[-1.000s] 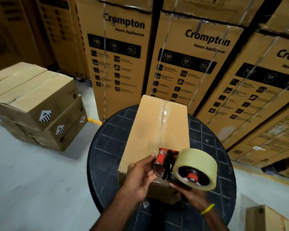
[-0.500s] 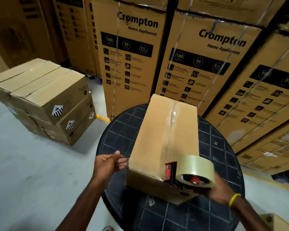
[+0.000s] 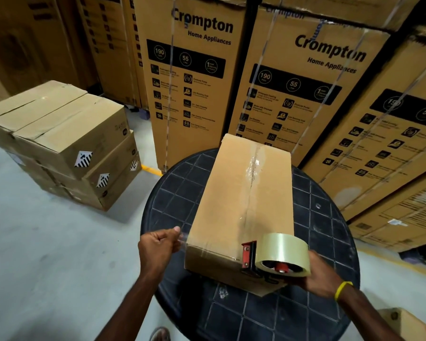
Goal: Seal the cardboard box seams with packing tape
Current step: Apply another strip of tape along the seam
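Note:
A long brown cardboard box (image 3: 234,205) lies lengthwise on a round black table (image 3: 172,190). Clear tape runs along its top centre seam. My right hand (image 3: 317,276) grips a red tape dispenser (image 3: 250,255) carrying a large roll of clear tape (image 3: 282,252), held against the box's near right edge. Left of the box's near corner, my left hand (image 3: 158,247) pinches the free end of a clear tape strip (image 3: 183,238). That strip stretches across the near edge of the box toward the dispenser.
A stack of brown cartons (image 3: 67,141) stands on the grey floor at left. Tall printed appliance cartons (image 3: 194,77) form a wall behind the table and to the right. Another carton corner (image 3: 408,326) shows at the bottom right. A sandalled foot (image 3: 160,334) is below the table.
My left hand has left the dispenser and moved out to the left, pulling tape with it. My right hand has carried the dispenser to the box's near right edge.

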The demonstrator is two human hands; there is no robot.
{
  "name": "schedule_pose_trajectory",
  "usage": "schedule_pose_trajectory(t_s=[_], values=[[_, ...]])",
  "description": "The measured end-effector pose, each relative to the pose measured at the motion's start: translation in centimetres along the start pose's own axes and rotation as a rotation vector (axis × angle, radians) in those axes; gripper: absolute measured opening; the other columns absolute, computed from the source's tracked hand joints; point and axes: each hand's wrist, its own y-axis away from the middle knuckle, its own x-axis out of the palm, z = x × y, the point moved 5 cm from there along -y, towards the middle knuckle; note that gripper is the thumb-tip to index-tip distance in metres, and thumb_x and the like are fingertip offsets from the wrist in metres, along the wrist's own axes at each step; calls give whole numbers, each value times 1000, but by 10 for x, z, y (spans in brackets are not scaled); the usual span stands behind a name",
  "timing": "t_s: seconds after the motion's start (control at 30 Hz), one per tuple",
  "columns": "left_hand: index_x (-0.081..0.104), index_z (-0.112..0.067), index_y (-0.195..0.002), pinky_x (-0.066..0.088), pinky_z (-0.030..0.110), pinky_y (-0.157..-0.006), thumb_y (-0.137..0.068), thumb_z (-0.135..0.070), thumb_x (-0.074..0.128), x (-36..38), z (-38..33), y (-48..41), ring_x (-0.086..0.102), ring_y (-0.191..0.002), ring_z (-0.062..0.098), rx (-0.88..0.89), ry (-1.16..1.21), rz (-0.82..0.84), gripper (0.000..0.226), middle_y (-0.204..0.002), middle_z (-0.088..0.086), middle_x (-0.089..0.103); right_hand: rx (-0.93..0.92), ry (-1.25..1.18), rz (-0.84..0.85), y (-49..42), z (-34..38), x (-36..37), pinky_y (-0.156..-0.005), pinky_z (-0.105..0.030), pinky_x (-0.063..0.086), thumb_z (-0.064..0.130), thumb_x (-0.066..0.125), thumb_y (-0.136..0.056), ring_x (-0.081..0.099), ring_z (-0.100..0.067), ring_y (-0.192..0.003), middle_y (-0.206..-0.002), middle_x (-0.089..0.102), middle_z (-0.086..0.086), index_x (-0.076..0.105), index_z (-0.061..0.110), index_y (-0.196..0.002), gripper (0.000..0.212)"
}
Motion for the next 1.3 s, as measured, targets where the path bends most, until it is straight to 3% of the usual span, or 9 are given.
schedule_pose_trajectory(t_s=[0.23,0.37,0.47,0.63,0.77,0.83,0.93,1.03,1.3], values=[[79,-1,-95,65,39,-69,-88,-17,78,3,27,1,78,-74,23,-40,1,-25,18,-77,6,80,-46,35,57,-4,12,1,-82,-13,55,14,85,-79,70,2,-94,-109,70,27,62,58,-111,60],[78,-10,-106,63,52,-82,-83,-21,82,16,51,1,78,-86,18,-112,44,-40,26,-90,-1,80,-20,1,47,-2,17,3,-82,-8,51,48,81,-72,63,17,-93,-103,69,35,61,66,-104,42],[70,-13,-125,54,52,-102,-82,-20,83,26,69,0,70,-110,22,-305,190,-39,46,-116,-1,75,27,-54,50,-4,13,4,-85,-20,52,42,86,-68,58,26,-91,-88,67,22,62,48,-94,36],[76,-14,-115,55,49,-100,-86,-42,77,45,99,3,70,-108,34,-703,396,199,40,-110,13,78,13,-6,61,-4,3,7,-91,-27,57,50,75,-65,63,8,-103,-102,68,26,45,77,-113,62],[73,-18,-76,51,36,-76,-103,-27,59,28,69,-4,66,-88,31,-350,-81,45,32,-73,3,70,-20,-62,52,-5,6,6,-92,-31,58,69,77,-66,66,5,-102,-111,69,30,51,73,-112,53],[74,-20,-93,51,31,-80,-102,-26,61,15,36,-2,67,-101,28,-46,-175,-38,17,-94,4,73,-29,-77,62,-5,7,7,-94,-23,55,83,67,-65,64,10,-104,-114,63,41,50,75,-111,50],[55,-17,-145,36,35,-116,-91,-35,74,43,-8,35,47,-140,14,620,-579,281,59,-151,0,53,-13,-52,76,-5,4,8,-96,-29,55,73,71,-69,67,2,-105,-107,70,30,53,75,-108,43],[47,-12,-151,24,42,-123,-82,-45,77,93,7,84,34,-150,23,1126,-1063,615,82,-159,8,44,23,-26,91,-6,-6,8,-95,-38,57,61,75,-73,69,-6,-104,-111,73,14,64,56,-109,38],[65,-4,-134,39,43,-116,-44,12,84,111,20,82,59,-131,29,1053,-1213,658,93,-141,13,63,48,118,154,-10,-33,14,-84,-37,60,40,73,-85,69,-7,-95,-107,72,12,68,27,-114,33]])
